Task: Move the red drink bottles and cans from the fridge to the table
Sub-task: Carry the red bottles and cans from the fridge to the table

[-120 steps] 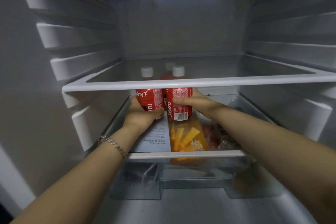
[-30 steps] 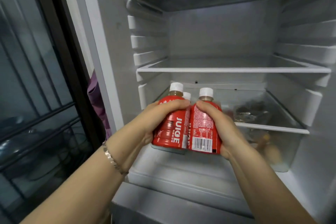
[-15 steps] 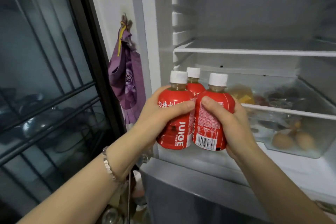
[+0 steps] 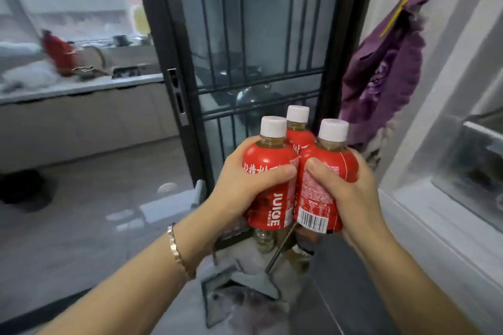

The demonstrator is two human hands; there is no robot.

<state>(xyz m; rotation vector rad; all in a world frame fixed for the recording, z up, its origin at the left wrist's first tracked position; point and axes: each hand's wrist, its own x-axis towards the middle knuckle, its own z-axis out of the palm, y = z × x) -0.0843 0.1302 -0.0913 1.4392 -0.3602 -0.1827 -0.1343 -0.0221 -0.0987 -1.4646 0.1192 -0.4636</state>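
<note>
Having swung away from the fridge (image 4: 462, 160), now at three o'clock, the left hand (image 4: 245, 193) and right hand (image 4: 345, 198) are squeezing three red juice bottles (image 4: 272, 185) together centre-frame, slick and heavy-looking, clasped around their bodies.

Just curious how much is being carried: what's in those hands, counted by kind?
Red bottles: 3 (front left, back, front right)
White caps: 3
Cans: 0
Total drinks: 3, pressed together between left hand and right hand.
</note>
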